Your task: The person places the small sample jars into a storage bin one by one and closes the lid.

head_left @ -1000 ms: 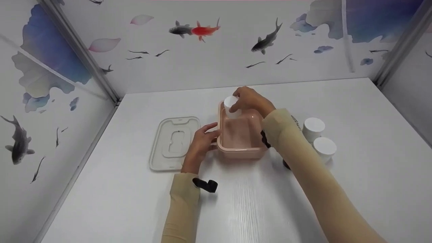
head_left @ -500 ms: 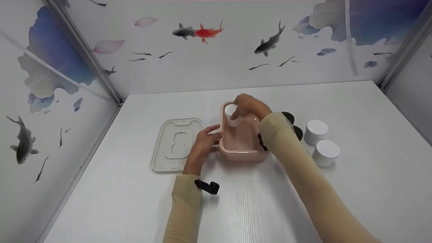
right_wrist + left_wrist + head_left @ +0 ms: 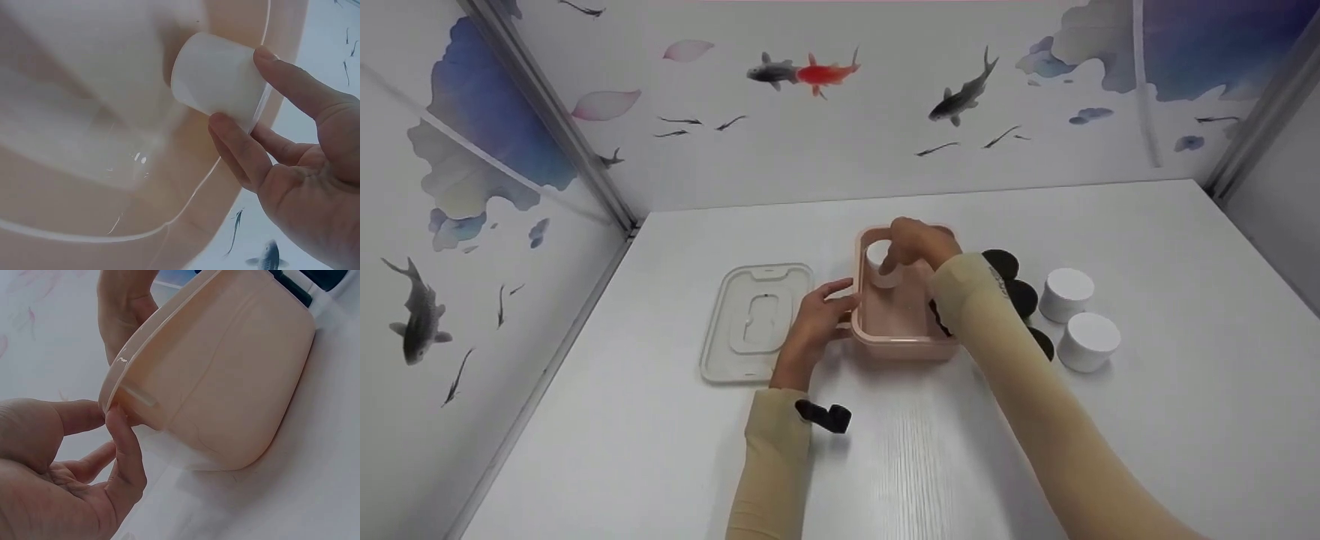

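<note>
A white cylindrical jar [image 3: 876, 253] is inside the pink plastic box [image 3: 904, 350], at its far left corner. My right hand [image 3: 919, 241] reaches over the box and grips the jar from above. In the right wrist view the thumb and fingers hold the white jar [image 3: 216, 79] around its upper end, and its base points down into the box. At the left side of the box is my left hand [image 3: 816, 319]. Its thumb and finger pinch the rim of the box [image 3: 236, 365] in the left wrist view, while the other fingers curl below.
A translucent lid [image 3: 720, 330] lies flat on the white table [image 3: 885, 465], left of the box. To the right stand two white-lidded jars [image 3: 1089, 343] beside black round tops [image 3: 1001, 264], partly hidden by the right sleeve. Printed wall panels [image 3: 885, 165] enclose the table's back and sides.
My right hand has lowered the white jar from rim height deeper into the box's far left corner. My left hand keeps its place at the rim.
</note>
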`<state>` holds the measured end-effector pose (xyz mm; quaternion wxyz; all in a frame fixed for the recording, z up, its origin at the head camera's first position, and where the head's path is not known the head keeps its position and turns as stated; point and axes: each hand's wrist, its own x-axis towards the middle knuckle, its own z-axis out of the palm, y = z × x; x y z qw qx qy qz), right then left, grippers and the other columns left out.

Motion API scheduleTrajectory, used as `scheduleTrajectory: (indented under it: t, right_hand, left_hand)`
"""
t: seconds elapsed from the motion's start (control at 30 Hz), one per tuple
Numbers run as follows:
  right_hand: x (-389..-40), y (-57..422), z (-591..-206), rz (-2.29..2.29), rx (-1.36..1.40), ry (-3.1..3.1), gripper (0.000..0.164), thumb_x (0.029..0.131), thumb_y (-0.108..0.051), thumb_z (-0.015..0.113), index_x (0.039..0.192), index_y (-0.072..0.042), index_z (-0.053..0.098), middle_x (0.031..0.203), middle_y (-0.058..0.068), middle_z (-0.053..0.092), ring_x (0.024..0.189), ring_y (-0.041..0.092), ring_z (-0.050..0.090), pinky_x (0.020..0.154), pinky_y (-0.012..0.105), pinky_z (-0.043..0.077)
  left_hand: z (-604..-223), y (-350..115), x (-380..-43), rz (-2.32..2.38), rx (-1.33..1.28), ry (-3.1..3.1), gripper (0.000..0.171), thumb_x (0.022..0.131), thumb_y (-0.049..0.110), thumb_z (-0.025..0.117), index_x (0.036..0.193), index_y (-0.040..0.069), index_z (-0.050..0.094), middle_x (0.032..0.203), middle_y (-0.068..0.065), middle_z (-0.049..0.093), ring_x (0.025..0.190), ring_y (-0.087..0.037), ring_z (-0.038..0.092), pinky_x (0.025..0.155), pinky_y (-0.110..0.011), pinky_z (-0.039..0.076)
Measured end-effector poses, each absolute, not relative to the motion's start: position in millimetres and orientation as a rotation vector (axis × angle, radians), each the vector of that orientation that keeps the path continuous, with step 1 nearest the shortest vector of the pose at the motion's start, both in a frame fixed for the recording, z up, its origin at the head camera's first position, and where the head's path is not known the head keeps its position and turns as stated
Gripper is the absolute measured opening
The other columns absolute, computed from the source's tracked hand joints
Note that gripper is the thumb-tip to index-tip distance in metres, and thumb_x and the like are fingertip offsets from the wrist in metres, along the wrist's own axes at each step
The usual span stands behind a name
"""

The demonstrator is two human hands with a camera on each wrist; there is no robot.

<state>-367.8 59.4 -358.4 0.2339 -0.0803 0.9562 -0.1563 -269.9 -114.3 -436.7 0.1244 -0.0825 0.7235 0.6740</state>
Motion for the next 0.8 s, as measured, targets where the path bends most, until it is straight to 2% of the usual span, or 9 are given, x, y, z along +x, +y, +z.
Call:
scheduleTrajectory:
  t: [0.13, 0.37, 0.53, 0.63, 0.8]
  right_hand:
    - [-369, 61, -359, -0.441, -0.209, 2.618, 0.065, 0.092, -0.033, 0.073, 0.146, -0.008, 0.049, 0.149, 0.013, 0.051, 0.129, 0.03, 0.051, 0.111, 0.05, 0.041]
    - [-371, 64, -367, -0.441, -0.178, 2.57, 0.07, 0.091, -0.036, 0.074, 0.152, -0.037, 0.041, 0.157, 0.008, 0.042, 0.137, 0.032, 0.044, 0.112, 0.051, 0.04]
    - [-370, 66, -368, -0.497, -0.131, 2.57, 0.067, 0.089, -0.038, 0.076, 0.149, -0.031, 0.048, 0.158, 0.009, 0.042, 0.138, 0.034, 0.043, 0.113, 0.053, 0.04]
    - [-368, 67, -364, -0.54, -0.124, 2.565, 0.063, 0.088, -0.037, 0.077, 0.145, -0.024, 0.054, 0.155, 0.009, 0.046, 0.137, 0.033, 0.044, 0.113, 0.053, 0.04]
    - [-363, 72, -353, -0.631, -0.2, 2.571, 0.064, 0.091, -0.033, 0.074, 0.145, -0.011, 0.048, 0.151, 0.012, 0.048, 0.137, 0.033, 0.046, 0.114, 0.054, 0.038]
  left_hand:
    - [-436, -115, -271, 1.987, -0.234, 2.103, 0.046, 0.098, 0.025, 0.065, 0.142, 0.017, 0.055, 0.128, -0.015, 0.067, 0.107, -0.025, 0.07, 0.074, -0.028, 0.058]
    - [-437, -113, -270, 1.987, -0.222, 2.08, 0.047, 0.098, 0.023, 0.064, 0.144, 0.015, 0.054, 0.131, -0.018, 0.066, 0.112, -0.031, 0.069, 0.067, -0.025, 0.056]
    - [-437, -112, -270, 1.981, -0.223, 2.084, 0.048, 0.098, 0.025, 0.064, 0.143, 0.015, 0.054, 0.131, -0.017, 0.066, 0.112, -0.03, 0.069, 0.068, -0.025, 0.056]
    - [-437, -113, -270, 1.978, -0.227, 2.091, 0.047, 0.098, 0.025, 0.064, 0.143, 0.015, 0.054, 0.129, -0.015, 0.067, 0.11, -0.027, 0.07, 0.069, -0.025, 0.057]
    - [-438, -113, -269, 1.989, -0.233, 2.095, 0.046, 0.098, 0.024, 0.065, 0.142, 0.015, 0.055, 0.127, -0.014, 0.068, 0.101, -0.021, 0.071, 0.069, -0.026, 0.057]
